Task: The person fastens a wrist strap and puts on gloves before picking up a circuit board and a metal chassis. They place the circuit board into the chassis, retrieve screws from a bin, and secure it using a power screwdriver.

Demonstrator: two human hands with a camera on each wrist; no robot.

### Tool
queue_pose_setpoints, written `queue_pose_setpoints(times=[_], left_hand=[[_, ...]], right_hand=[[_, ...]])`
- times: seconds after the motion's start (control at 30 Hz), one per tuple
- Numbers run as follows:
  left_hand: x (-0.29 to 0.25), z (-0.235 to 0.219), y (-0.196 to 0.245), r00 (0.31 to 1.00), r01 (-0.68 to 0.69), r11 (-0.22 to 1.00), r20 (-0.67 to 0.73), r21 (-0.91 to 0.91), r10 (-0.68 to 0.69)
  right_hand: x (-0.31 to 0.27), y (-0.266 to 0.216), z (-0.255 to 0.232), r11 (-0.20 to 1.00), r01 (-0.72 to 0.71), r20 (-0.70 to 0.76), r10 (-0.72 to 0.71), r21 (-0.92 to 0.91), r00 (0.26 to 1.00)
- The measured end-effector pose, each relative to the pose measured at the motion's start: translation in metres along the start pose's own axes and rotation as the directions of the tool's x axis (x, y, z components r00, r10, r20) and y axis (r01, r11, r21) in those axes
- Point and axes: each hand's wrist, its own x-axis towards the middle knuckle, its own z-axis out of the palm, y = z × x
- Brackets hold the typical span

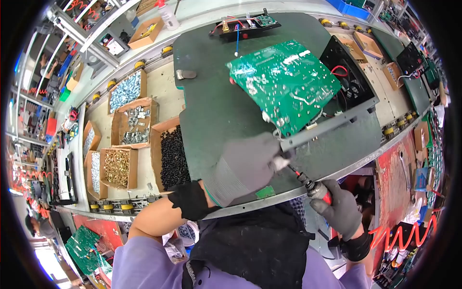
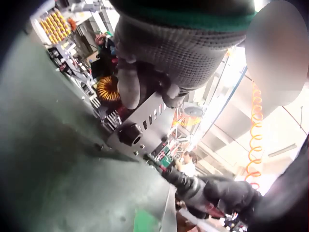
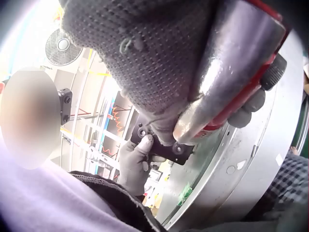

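Observation:
My gloved left hand (image 1: pixel 248 164) grips the near left corner of a metal chassis (image 1: pixel 332 126), which carries a large green circuit board (image 1: pixel 284 82). Thumb and fingers wrap the slotted panel (image 2: pixel 153 123) in the left wrist view, above a round black rubber foot (image 2: pixel 130 134). A red and silver power screwdriver (image 1: pixel 318 192) is held in my gloved right hand (image 1: pixel 342 209), its thin bit pointing up and left at the chassis corner. The bit's tip is right by the panel, close to the foot. In the right wrist view, the screwdriver body (image 3: pixel 231 58) hides part of the panel.
Cardboard boxes of small parts, including black screws (image 1: pixel 173 156) and brass-coloured pieces (image 1: pixel 116 167), stand left of the green work mat (image 1: pixel 211 111). Another black assembly (image 1: pixel 248 26) lies at the back. A red coiled hose (image 1: pixel 404 233) hangs at the right.

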Motion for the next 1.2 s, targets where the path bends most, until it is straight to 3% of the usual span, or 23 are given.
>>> queue_pose_setpoints(times=[0.03, 0.13, 0.2, 0.3, 0.5, 0.6, 0.7, 0.77, 0.8, 0.83, 0.9, 0.93, 0.97, 1.03, 1.07, 1.13, 1.17, 1.2], left_hand=[[0.007, -0.008, -0.002, 0.998, -0.01, 1.0, -0.059, -0.011, 0.009], [0.034, -0.035, -0.007, 0.986, -0.008, 0.991, -0.165, -0.136, -0.015], [0.048, -0.049, -0.01, 0.972, 0.182, 0.916, -0.076, -0.357, -0.223], [0.06, -0.057, -0.023, 0.912, 0.323, 0.789, -0.05, -0.522, -0.407], [0.042, -0.05, -0.044, 0.831, 0.4, 0.667, -0.059, -0.629, -0.553], [0.013, -0.031, -0.081, 0.805, 0.461, 0.654, -0.028, -0.6, -0.593], [0.0, -0.034, -0.072, 0.773, 0.512, 0.579, 0.046, -0.635, -0.633], [-0.005, -0.03, -0.063, 0.899, 0.296, 0.847, -0.17, -0.442, -0.403], [-0.008, -0.031, -0.051, 0.852, 0.353, 0.885, -0.288, -0.303, -0.438], [-0.014, -0.034, -0.043, 0.846, 0.357, 0.884, -0.296, -0.303, -0.443], [-0.026, -0.037, -0.033, 0.768, 0.523, 0.824, -0.299, -0.218, -0.566], [-0.032, -0.034, -0.029, 0.799, 0.505, 0.825, -0.225, -0.253, -0.558], [-0.038, -0.022, -0.031, 0.79, 0.547, 0.748, -0.062, -0.377, -0.609], [-0.04, -0.011, -0.025, 0.741, 0.597, 0.463, 0.227, -0.655, -0.632], [-0.039, -0.015, -0.023, 0.736, 0.599, 0.465, 0.219, -0.651, -0.641], [-0.037, -0.025, -0.017, 0.709, 0.635, 0.208, 0.455, -0.744, -0.538], [-0.04, -0.021, -0.02, 0.707, 0.637, 0.211, 0.452, -0.742, -0.544], [-0.045, -0.012, -0.027, 0.714, 0.578, 0.119, 0.43, -0.808, -0.553]], right_hand=[[0.002, -0.002, -0.005, 1.0, -0.008, -0.005, 0.008, 0.004, 1.0], [0.014, -0.004, -0.016, 0.977, -0.037, -0.001, 0.038, -0.211, 0.999], [0.023, -0.003, -0.019, 0.963, -0.045, -0.031, 0.038, -0.266, 0.999], [0.034, -0.003, -0.024, 0.94, -0.065, -0.066, 0.045, -0.335, 0.997], [0.049, -0.01, -0.018, 0.934, -0.038, -0.069, 0.014, -0.355, 0.997], [0.056, -0.016, -0.011, 0.942, 0.002, -0.028, -0.012, -0.336, 1.0], [0.059, -0.02, -0.006, 0.938, 0.006, -0.003, -0.007, -0.346, 1.0], [0.055, -0.019, -0.008, 0.927, 0.083, -0.012, -0.094, -0.365, 0.995], [0.052, -0.021, -0.008, 0.925, 0.093, -0.005, -0.102, -0.369, 0.995], [0.048, -0.024, -0.009, 0.946, 0.056, 0.002, -0.059, -0.32, 0.998], [0.041, -0.032, -0.011, 0.964, 0.026, 0.014, -0.023, -0.265, 1.0], [0.039, -0.037, -0.011, 0.976, 0.006, 0.035, 0.002, -0.217, 0.999], [0.037, -0.041, -0.009, 0.986, -0.014, 0.058, 0.024, -0.167, 0.998], [0.039, -0.048, 0.001, 0.996, 0.003, 0.062, 0.003, -0.091, 0.998], [0.04, -0.051, 0.006, 0.998, 0.042, 0.063, -0.039, -0.036, 0.997], [0.043, -0.055, 0.015, 0.994, 0.098, 0.067, -0.101, 0.038, 0.993], [0.044, -0.056, 0.018, 0.994, 0.103, 0.069, -0.106, 0.044, 0.992], [0.044, -0.058, 0.021, 0.992, 0.091, 0.063, -0.096, 0.088, 0.993]])
